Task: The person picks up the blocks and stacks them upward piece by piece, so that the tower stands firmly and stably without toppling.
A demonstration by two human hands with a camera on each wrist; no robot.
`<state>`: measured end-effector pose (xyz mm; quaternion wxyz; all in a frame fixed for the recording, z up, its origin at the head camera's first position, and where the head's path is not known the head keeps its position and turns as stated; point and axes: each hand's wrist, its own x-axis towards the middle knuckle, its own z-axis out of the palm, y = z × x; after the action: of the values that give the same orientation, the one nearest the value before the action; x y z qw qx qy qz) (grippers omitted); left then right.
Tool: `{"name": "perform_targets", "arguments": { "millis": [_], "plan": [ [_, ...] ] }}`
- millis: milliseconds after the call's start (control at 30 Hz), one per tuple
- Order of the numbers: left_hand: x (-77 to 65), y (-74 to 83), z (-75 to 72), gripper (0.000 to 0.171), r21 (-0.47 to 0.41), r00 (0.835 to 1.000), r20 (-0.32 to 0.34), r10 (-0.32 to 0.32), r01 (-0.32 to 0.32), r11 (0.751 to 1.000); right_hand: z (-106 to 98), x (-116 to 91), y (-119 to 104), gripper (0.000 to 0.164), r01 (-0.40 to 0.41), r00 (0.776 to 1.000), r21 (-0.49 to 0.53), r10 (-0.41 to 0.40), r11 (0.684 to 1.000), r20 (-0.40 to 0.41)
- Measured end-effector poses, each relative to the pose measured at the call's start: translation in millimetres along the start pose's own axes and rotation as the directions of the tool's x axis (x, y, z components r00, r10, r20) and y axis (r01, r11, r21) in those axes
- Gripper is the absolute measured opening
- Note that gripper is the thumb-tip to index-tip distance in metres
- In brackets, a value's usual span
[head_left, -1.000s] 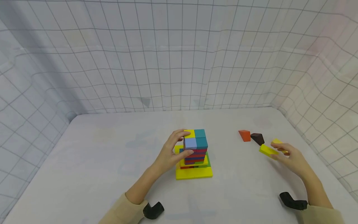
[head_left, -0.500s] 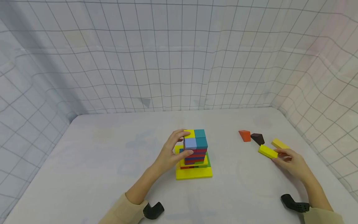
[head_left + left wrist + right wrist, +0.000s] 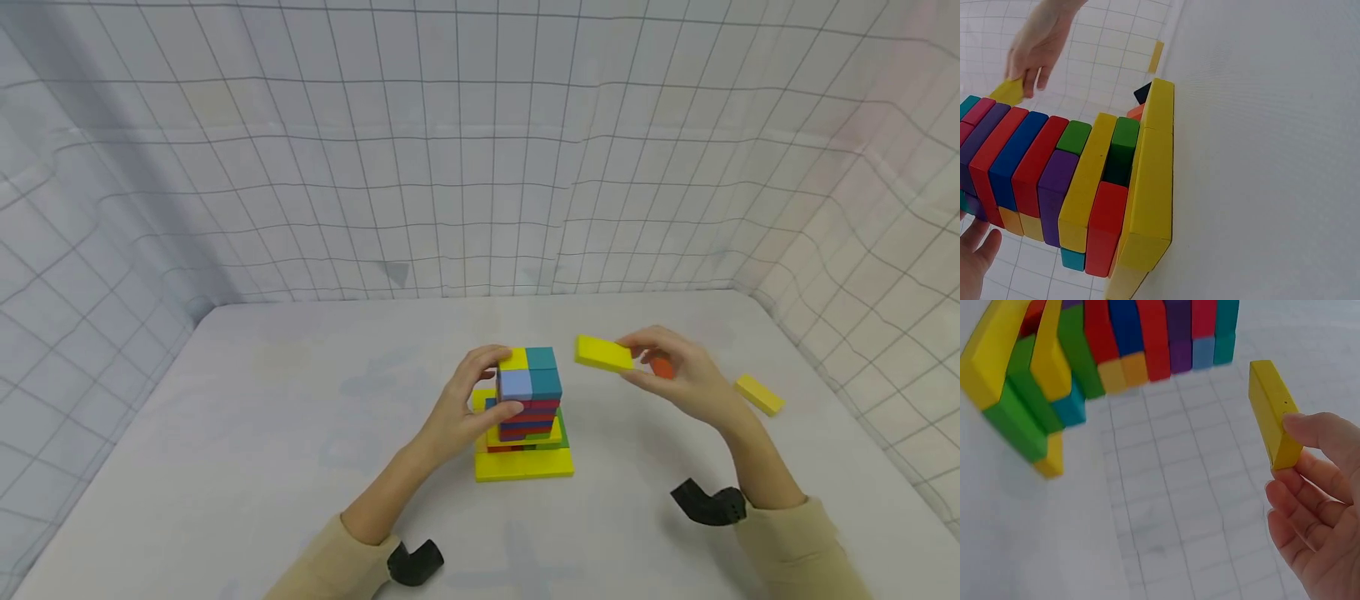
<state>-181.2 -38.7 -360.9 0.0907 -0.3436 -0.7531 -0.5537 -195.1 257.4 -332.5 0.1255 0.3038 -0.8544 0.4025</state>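
A tower of coloured wooden blocks stands on a wider stepped base of yellow and green blocks. My left hand holds the tower near its top, thumb on the front and fingers on the left and far side. To the right of the tower, raised above the table, my right hand pinches a yellow block by one end. In the right wrist view, the thumb presses one face of this block and the fingers lie under it, apart from the tower.
Another yellow block lies on the white table at the right. An orange wedge-shaped block shows partly behind my right hand. A dark block appears in the left wrist view. Grid-patterned curtains surround the table.
My right hand has picked up the yellow block from the table's right side and carried it left and up towards the tower. The left hand has stayed at the tower.
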Motion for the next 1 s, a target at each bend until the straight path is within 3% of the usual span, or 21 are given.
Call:
{"name": "perform_targets", "arguments": {
  "millis": [100, 167, 400, 533, 767, 1000],
  "plan": [
    [0.0, 0.3, 0.1, 0.059, -0.004, 0.999, 0.007, -0.038, 0.038, 0.999, 12, 21, -25, 0.035, 0.071, 0.997, 0.022, -0.072, 0.997, 0.039],
    [-0.2, -0.3, 0.2, 0.061, -0.015, 0.997, 0.014, -0.07, 0.071, 0.997, 19, 31, -32, 0.034, 0.072, 0.995, 0.042, -0.074, 0.997, 0.066],
    [-1.0, -2.1, 0.5, 0.071, -0.054, 0.99, 0.028, -0.137, 0.139, 0.989, 38, 47, -19, 0.034, 0.05, 0.99, 0.069, -0.058, 0.996, 0.13],
    [-1.0, -1.1, 0.1, 0.071, -0.052, 0.991, 0.026, -0.128, 0.13, 0.99, 42, 51, -18, 0.034, 0.071, 0.986, 0.094, -0.084, 0.993, 0.141],
    [-1.1, 1.7, -1.1, 0.066, -0.008, 0.995, 0.028, -0.092, 0.092, 0.996, 44, 53, -21, 0.034, 0.042, 0.986, 0.113, -0.06, 0.993, 0.159],
    [-1.1, 1.7, -1.4, 0.066, -0.019, 0.996, 0.032, -0.08, 0.081, 0.997, 46, 53, -18, 0.035, 0.039, 0.984, 0.138, -0.063, 0.99, 0.169]
  ]
}}
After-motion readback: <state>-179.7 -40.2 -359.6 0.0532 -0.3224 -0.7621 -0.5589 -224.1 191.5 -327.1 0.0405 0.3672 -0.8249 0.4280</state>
